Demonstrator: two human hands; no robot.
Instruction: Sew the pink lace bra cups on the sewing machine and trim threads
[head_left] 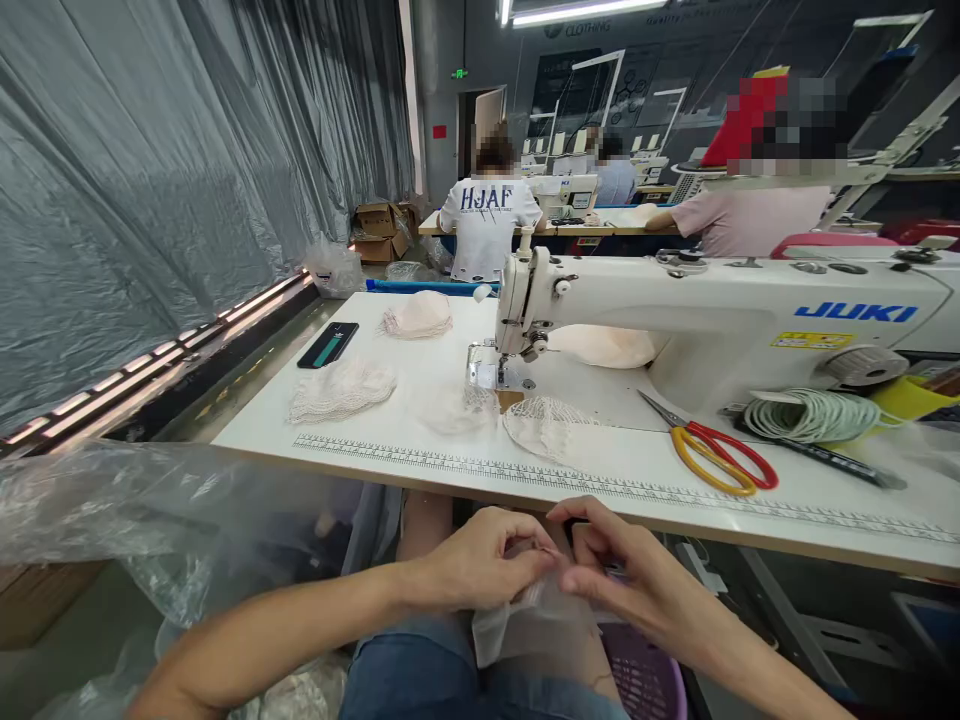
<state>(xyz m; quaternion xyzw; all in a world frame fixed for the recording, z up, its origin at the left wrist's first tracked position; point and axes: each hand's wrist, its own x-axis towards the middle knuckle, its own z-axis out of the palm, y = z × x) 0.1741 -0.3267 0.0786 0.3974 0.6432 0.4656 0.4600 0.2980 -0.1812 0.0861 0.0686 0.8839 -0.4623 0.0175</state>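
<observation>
Just off the table's near edge, above the person's lap, a sheer white fabric piece hangs from the fingertips, its lower part draping over the thighs. The left hand pinches its top edge between thumb and bent fingers; the right hand meets it there, thumb and forefinger close to the same edge, though from here I can't make out whether they grip it. Below the right forearm sits a purple basket. On the white table, beyond the printed ruler strip, a lace piece lies near the needle of the white sewing machine, with a pale peach piece under its arm. Leftward are a pile of white lace, a peach stack and a phone. To the right, scissors with red and yellow handles rest, blades open, near a coil of pale cord. Farther off, a person in a white shirt sits facing away, and a silvery curtain covers the left side.
</observation>
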